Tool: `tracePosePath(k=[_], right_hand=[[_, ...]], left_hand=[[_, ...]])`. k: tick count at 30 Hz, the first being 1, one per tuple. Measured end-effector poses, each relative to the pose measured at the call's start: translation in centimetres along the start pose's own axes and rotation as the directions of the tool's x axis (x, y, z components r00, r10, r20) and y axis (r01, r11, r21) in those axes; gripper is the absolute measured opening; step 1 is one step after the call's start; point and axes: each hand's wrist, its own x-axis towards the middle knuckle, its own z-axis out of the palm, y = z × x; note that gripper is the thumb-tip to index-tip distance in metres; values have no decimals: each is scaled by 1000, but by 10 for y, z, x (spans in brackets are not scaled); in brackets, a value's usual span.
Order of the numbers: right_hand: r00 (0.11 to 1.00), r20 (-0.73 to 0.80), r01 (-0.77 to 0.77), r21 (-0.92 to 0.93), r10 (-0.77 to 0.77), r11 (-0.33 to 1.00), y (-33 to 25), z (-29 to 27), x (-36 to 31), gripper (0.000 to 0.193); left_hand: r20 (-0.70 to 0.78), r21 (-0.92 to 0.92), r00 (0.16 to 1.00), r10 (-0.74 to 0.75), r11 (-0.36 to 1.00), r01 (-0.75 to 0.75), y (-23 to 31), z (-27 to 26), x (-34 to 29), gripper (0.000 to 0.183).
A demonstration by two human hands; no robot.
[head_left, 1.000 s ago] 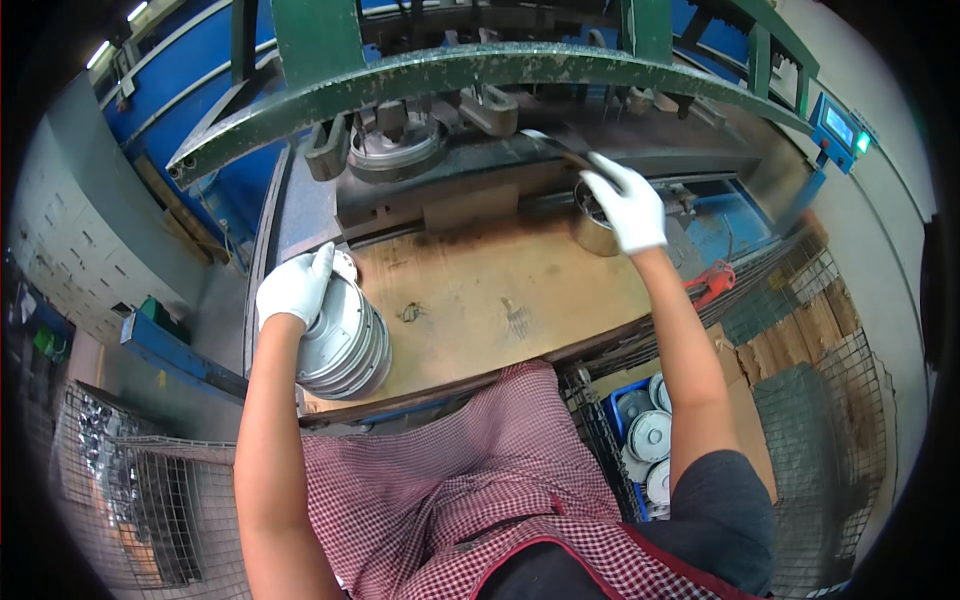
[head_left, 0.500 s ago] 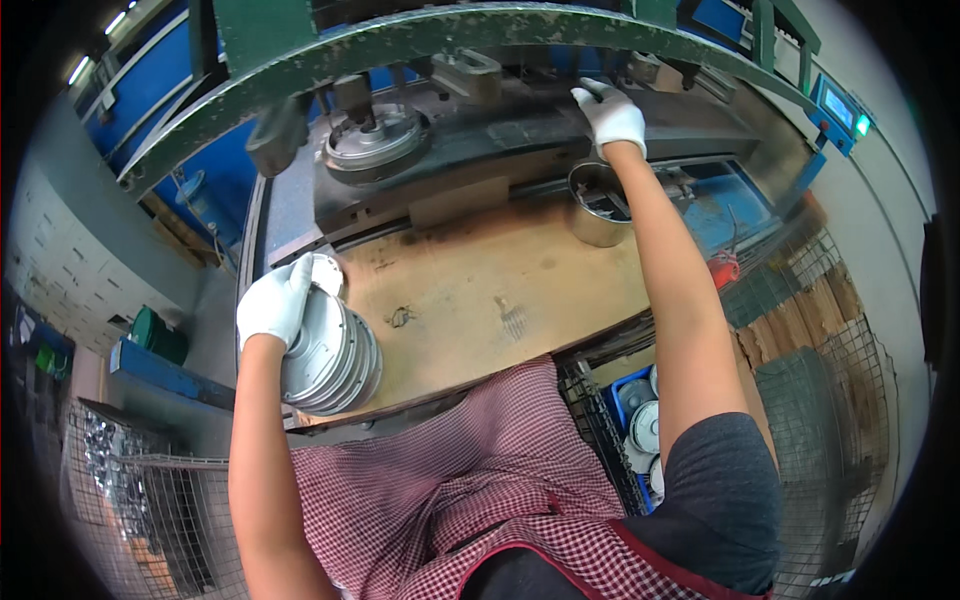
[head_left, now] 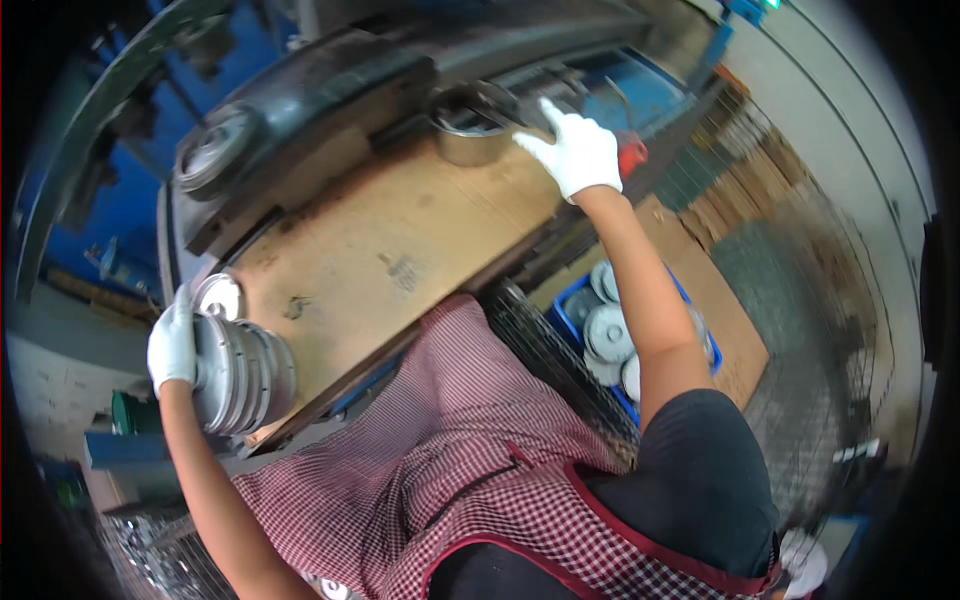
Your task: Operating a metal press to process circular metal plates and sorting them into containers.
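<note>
My left hand (head_left: 173, 345), in a white glove, is closed on the rim of the top disc of a stack of round grey metal discs (head_left: 245, 380) at the left end of the bench. Its fingertips are partly hidden there. A smaller round metal piece (head_left: 219, 297) lies just beyond the stack. My right hand (head_left: 578, 155), also in a white glove, is raised over the bench's right side. Its thumb and forefinger stand apart, and nothing shows between them. The nearest things are a metal can (head_left: 470, 148) to its left and a red object (head_left: 631, 153) to its right.
Behind the board-topped bench (head_left: 400, 235) stands a dark press bed (head_left: 320, 95) carrying a round metal die (head_left: 215, 150). Low on the right, a blue crate (head_left: 572, 300) holds several metal discs beside brown cardboard (head_left: 735, 340). Wire mesh (head_left: 540, 350) borders the bench's front edge.
The view has turned to the right. My right hand has drawn back from the press bed to beside the can, its thumb and forefinger spread. My left hand stays at the disc stack.
</note>
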Motion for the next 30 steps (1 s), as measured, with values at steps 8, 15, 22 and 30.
tracePosePath(k=[8,15,22,30], right_hand=[[672,305,-719,488,675,495,157,79,-223,51],[-90,936,-306,299,340,-904,189,302,-511,50],[-388,793,-540,217,469,-814,189,306,-509,52],[-540,701,-404,268,465,-875,173,262,-462,60]], left_hand=[[44,-67,995,90,994,-87,-33,3,29,61],[56,-116,995,85,990,-78,-46,1,37,59],[43,-142,996,74,988,-67,-54,0,44,66],[46,-118,996,81,990,-75,-61,-2,44,60]])
